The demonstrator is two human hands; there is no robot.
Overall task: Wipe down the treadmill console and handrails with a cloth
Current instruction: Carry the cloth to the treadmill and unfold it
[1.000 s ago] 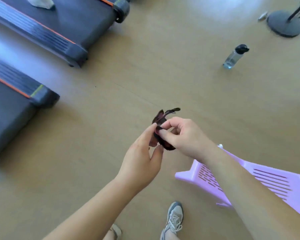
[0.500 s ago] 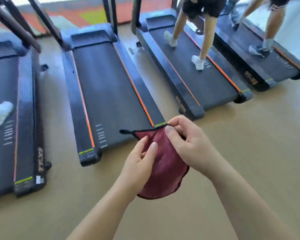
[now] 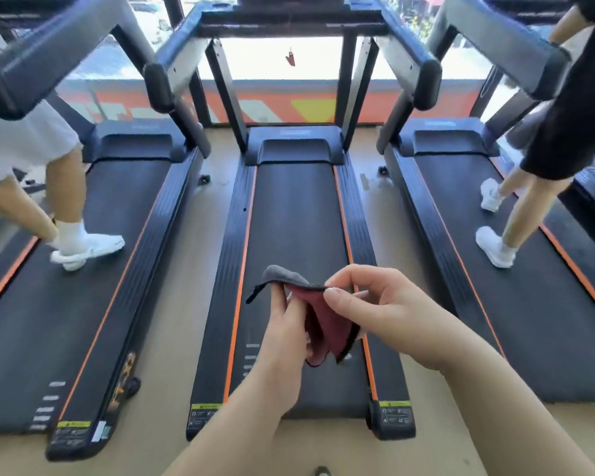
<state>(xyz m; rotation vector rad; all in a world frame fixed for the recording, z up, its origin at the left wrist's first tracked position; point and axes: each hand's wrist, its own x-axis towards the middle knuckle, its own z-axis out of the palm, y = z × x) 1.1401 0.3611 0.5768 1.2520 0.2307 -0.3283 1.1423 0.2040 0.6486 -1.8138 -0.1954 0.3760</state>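
While the cloth (image 3: 320,316) is clamped in the fingers (image 3: 340,298) of left hand (image 3: 282,341) and right hand (image 3: 378,310) above the treadmill (image 3: 296,218), wiping is judged unstarted; console (image 3: 289,18) and handrails (image 3: 406,60) are left.

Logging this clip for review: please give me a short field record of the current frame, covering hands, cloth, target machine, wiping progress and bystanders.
viewpoint: behind the middle treadmill, its belt unoccupied
cloth: maroon with a grey side, held above the belt's rear end
left hand: grips the cloth, fingers tucked into its folds
right hand: pinches the cloth's top edge
handrails: not yet touched
console: mostly cut off at the top, not yet touched
bystanders: person on the left treadmill; person on the right treadmill
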